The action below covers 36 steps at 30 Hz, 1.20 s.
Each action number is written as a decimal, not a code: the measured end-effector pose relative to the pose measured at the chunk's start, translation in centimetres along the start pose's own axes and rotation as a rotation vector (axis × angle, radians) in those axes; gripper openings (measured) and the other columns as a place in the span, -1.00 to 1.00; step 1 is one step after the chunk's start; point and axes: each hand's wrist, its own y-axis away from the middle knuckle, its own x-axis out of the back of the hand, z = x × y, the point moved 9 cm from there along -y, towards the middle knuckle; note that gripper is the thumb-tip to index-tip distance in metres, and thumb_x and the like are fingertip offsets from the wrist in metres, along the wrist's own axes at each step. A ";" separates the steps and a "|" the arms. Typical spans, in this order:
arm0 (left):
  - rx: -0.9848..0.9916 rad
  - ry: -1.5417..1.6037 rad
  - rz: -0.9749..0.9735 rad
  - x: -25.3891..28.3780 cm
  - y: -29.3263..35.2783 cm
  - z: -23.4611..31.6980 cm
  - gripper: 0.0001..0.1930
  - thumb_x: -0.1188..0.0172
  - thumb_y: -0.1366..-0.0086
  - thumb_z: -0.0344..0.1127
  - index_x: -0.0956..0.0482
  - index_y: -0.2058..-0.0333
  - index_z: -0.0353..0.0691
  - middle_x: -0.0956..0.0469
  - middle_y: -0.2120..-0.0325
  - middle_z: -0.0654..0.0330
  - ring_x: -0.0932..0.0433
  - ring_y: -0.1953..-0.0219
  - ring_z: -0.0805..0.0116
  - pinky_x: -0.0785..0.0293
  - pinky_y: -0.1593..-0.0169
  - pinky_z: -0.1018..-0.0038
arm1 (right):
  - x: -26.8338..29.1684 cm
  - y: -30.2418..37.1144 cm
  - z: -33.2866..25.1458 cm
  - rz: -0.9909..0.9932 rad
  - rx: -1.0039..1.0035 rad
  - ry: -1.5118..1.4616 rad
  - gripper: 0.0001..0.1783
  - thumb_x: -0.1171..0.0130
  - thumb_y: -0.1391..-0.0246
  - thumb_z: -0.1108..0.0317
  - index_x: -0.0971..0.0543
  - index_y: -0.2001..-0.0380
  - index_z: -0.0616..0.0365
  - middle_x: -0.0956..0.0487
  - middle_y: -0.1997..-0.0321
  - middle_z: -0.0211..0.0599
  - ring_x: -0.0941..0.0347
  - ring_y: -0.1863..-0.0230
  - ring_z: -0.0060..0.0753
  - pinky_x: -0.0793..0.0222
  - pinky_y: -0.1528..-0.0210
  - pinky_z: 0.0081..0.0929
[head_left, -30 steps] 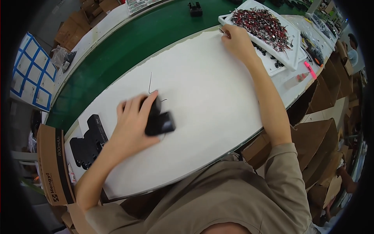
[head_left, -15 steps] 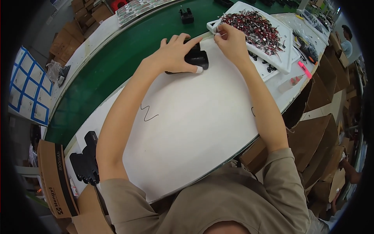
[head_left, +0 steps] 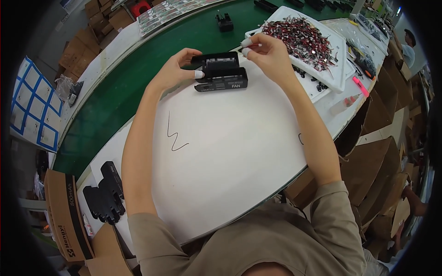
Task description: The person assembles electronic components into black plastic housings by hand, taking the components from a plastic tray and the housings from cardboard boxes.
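Note:
My left hand (head_left: 177, 71) grips the left end of a black plastic fan housing (head_left: 225, 83), its white-covered thumb on the near part and its fingers on the far part. The housing rests at the far side of the white worktop (head_left: 230, 147), its hollow inside showing and pale print along its near face. Just beyond its right end, my right hand (head_left: 271, 53) pinches a small part with a red wire (head_left: 254, 45) between white-covered fingertips. A dark tip of that part shows at the fingertips. The rest of it is hidden.
A white foam tray (head_left: 338, 76) heaped with small red-and-black wired parts (head_left: 299, 41) stands at the far right. Black housings (head_left: 103, 198) lie at the left. Beyond the worktop runs a green belt (head_left: 101, 108) with a black part (head_left: 224, 22) on it.
The housing has been turned over, from its smooth rounded side to its open, hollow side. My left hand has shifted left to its end. My right hand has moved slightly toward the left.

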 end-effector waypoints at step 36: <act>-0.220 0.410 0.132 -8.2 1.4 10.4 -0.50 0.03 -0.22 -0.12 -0.12 -0.01 -0.32 -0.37 0.38 0.21 -0.40 0.36 0.48 -0.37 0.33 0.61 | 1.3 1.8 -3.6 0.316 0.005 -0.494 -0.90 -0.04 0.05 0.55 -0.44 0.39 0.33 -0.46 0.52 -0.36 -0.33 0.51 -0.70 -0.30 0.53 -0.72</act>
